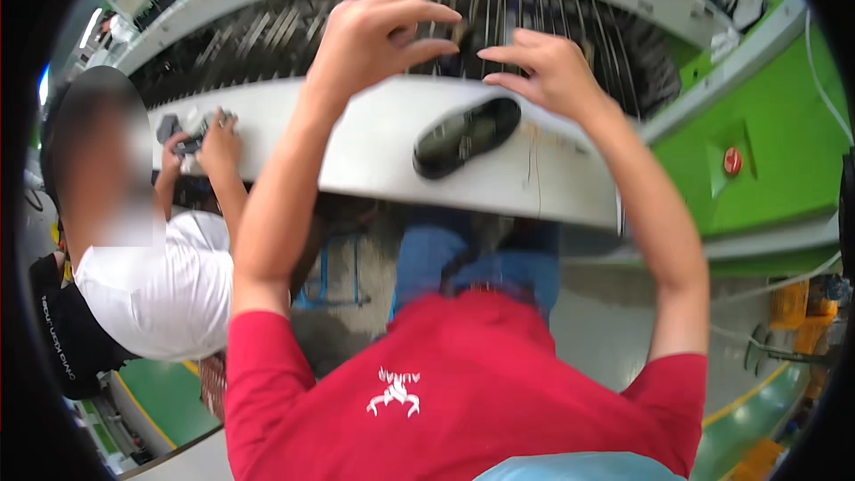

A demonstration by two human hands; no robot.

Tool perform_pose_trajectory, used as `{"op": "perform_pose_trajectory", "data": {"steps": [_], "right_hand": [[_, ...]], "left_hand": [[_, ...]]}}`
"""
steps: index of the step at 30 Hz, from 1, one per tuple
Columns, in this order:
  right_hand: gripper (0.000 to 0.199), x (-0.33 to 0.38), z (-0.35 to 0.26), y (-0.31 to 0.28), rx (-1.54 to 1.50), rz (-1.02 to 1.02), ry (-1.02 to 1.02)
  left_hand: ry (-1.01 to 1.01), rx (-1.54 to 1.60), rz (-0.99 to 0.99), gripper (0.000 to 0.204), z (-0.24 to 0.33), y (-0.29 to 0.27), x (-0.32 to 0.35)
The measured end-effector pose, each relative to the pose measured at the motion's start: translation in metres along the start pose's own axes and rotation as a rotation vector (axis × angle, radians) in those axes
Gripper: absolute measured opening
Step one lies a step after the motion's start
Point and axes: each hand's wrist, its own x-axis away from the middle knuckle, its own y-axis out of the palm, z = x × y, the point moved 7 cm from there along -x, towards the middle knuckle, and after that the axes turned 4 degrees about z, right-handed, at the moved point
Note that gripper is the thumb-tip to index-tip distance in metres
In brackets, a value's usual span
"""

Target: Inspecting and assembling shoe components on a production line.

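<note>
Both my hands are raised over the far edge of the white bench, facing each other with a small gap between them. My left hand [378, 40] has its thumb and forefinger curved and their tips apart. My right hand [548, 71] likewise keeps thumb and forefinger apart. No held thing shows in either hand; against the dark background, anything thin or dark between the fingertips cannot be made out. Below them a dark green and black shoe [468, 136] lies slantwise on the bench [365, 147], nearer my right hand and untouched.
Behind the bench runs a dark rack of thin metal rods [614, 44]. Loose thin threads [534, 156] lie right of the shoe. A green machine panel with a red button [732, 160] stands at right. At left a person in a white shirt [160, 276] handles grey pieces [189, 141].
</note>
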Motion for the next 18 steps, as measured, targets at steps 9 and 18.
{"op": "perform_pose_trajectory", "data": {"steps": [9, 18], "right_hand": [[0.021, -0.099, -0.076, -0.176, 0.092, 0.601, -0.253], [0.083, -0.125, -0.005, -0.142, -0.523, 0.318, 0.154]], "left_hand": [[0.301, -0.078, 0.414, 0.031, 0.052, -0.101, -0.083], [-0.466, 0.718, 0.289, 0.089, -0.067, -0.062, -0.110]]}}
